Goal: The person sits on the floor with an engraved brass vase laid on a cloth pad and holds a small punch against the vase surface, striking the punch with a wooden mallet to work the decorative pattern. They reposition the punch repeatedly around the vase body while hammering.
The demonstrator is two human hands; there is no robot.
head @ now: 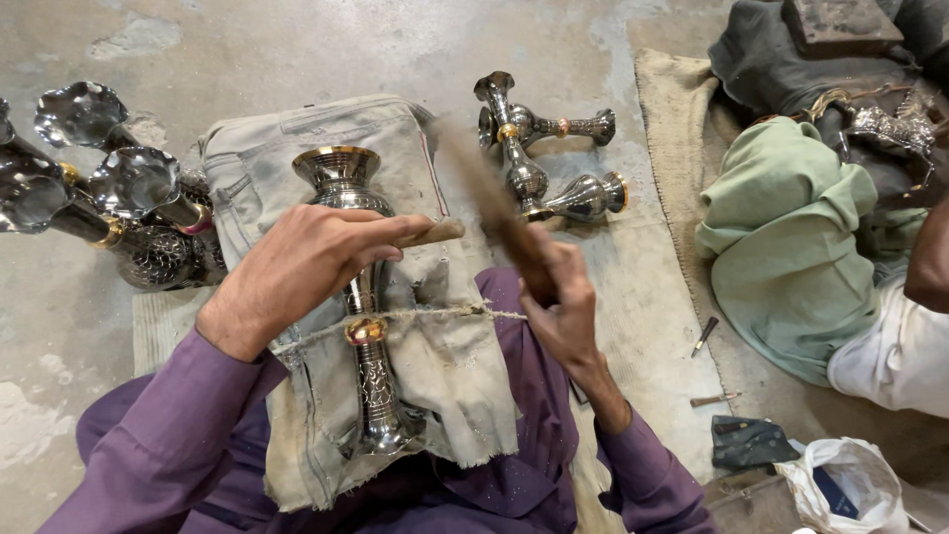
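A tall engraved metal vase [368, 326] with brass rings lies on a grey cloth pad [435, 366] across my lap, tied down by a cord [435, 314]. My left hand [297, 267] rests on the vase's neck and holds a short wooden-handled tool [440, 232] against it. My right hand [559, 302] grips a wooden mallet [499, 213], blurred by motion and raised over the tool.
Three similar metal vases [539, 163] lie on the concrete floor ahead. Several flared metal vases [109, 203] are heaped at the left. Another person [890, 336] sits at the right beside a green cloth bundle [781, 227]. Small chisels [705, 336] and a plastic bag [850, 485] lie on the mat.
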